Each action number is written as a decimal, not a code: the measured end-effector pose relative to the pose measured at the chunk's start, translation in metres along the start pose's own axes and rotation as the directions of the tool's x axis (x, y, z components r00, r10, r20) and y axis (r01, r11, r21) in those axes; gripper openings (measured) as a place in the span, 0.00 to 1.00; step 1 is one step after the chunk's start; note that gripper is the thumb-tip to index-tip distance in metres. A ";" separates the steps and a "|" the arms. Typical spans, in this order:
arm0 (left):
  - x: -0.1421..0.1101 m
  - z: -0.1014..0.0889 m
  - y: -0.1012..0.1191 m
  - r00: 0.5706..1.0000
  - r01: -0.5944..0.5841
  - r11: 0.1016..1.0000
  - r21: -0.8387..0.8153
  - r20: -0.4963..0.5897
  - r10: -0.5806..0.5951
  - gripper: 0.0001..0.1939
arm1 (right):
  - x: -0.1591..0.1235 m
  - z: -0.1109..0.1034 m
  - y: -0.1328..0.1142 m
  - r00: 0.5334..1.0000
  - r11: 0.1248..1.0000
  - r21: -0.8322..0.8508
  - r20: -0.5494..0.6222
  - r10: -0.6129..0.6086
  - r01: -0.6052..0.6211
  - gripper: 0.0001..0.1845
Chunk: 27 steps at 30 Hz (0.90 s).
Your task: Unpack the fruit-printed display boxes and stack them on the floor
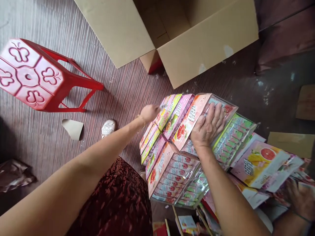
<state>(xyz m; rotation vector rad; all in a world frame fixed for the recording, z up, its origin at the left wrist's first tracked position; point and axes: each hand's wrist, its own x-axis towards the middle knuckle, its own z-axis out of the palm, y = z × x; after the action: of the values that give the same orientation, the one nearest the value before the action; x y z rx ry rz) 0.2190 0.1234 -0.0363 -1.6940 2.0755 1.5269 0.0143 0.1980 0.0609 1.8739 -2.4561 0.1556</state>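
A stack of colourful fruit-printed boxes (pixel 180 114) in clear wrap stands before me, pink, yellow and purple, with small packs showing through the sides. My right hand (pixel 209 126) lies on one wrapped pack, fingers spread and flat against the plastic. At the stack's far left edge, my left hand (pixel 150 113) is closed with its fingers curled. A small greyish bit shows at its fingertips, too blurred to name. The fingertips are close to the printed fronts; whether they touch them I cannot tell.
An open cardboard carton (pixel 206 49) stands beyond the stack. A red plastic stool (pixel 61 87) is at left, near a cardboard scrap (pixel 73 128). More fruit-printed boxes (pixel 256 164) lie at right, beside another person's hand (pixel 301 198). Flat cardboard (pixel 291 142) lies behind.
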 end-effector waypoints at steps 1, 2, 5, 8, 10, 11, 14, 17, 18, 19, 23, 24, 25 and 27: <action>0.026 0.005 0.004 1.000 -0.012 1.000 -0.017 -0.020 0.012 0.21 | 0.000 0.001 0.002 1.000 1.000 0.005 0.004 -0.005 0.005 0.32; 0.048 0.014 0.008 0.999 -0.021 1.000 -0.015 -0.025 0.021 0.19 | -0.001 0.002 0.003 1.000 1.000 0.011 0.008 -0.011 0.011 0.32; 0.063 0.052 0.006 0.995 -0.095 0.995 -0.009 0.042 0.095 0.18 | -0.001 0.003 0.005 0.999 0.999 0.021 -0.006 -0.033 0.033 0.32; 0.009 0.077 -0.017 0.967 -0.129 0.990 0.061 0.229 0.112 0.20 | -0.001 0.001 0.002 1.000 1.000 0.018 0.000 -0.020 0.020 0.33; -0.030 0.073 -0.037 0.960 -0.122 0.985 0.122 0.265 0.086 0.19 | -0.001 -0.001 -0.001 1.000 1.000 0.020 0.020 -0.003 0.002 0.32; -0.041 0.066 -0.046 0.962 -0.110 0.984 0.138 0.264 0.070 0.19 | 0.000 -0.002 -0.002 1.000 1.000 0.021 0.026 0.003 -0.004 0.32; -0.031 0.036 -0.059 0.983 -0.064 0.989 0.136 0.180 0.039 0.20 | 0.000 0.000 -0.001 1.000 1.000 0.009 -0.005 -0.021 0.021 0.33; 0.036 0.023 -0.051 0.999 -0.030 0.997 0.078 0.029 0.028 0.21 | 0.000 0.004 0.007 0.995 0.996 -0.008 -0.047 -0.089 0.088 0.33; 0.062 0.028 -0.046 0.999 -0.033 0.998 0.060 -0.002 0.033 0.20 | 0.000 0.005 0.010 0.992 0.994 -0.008 -0.050 -0.112 0.112 0.33; 0.085 0.036 -0.042 0.999 -0.037 0.998 0.050 -0.011 0.038 0.19 | 0.000 0.007 0.013 0.990 0.991 -0.006 -0.047 -0.133 0.133 0.33; 0.114 0.088 -0.037 0.996 -0.069 0.997 0.036 0.054 0.067 0.20 | 0.001 0.008 0.020 0.979 0.979 0.013 -0.038 -0.201 0.201 0.32; 0.104 0.098 -0.041 0.993 -0.075 0.997 0.036 0.096 0.071 0.21 | 0.001 0.008 0.020 0.977 0.978 0.014 -0.039 -0.209 0.210 0.32; 0.088 0.105 -0.047 0.987 -0.075 0.996 0.041 0.148 0.069 0.22 | 0.001 0.008 0.020 0.976 0.977 0.013 -0.039 -0.213 0.213 0.32; 0.051 0.110 -0.064 0.968 -0.050 0.997 0.065 0.250 0.032 0.20 | 0.001 0.007 0.019 0.978 0.979 0.011 -0.040 -0.204 0.205 0.32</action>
<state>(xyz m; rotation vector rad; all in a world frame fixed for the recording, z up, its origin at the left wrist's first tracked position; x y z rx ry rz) 0.1928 0.1700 -0.1623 -1.3638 2.0197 1.5649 -0.0039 0.2014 0.0533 2.0929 -2.2249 0.1996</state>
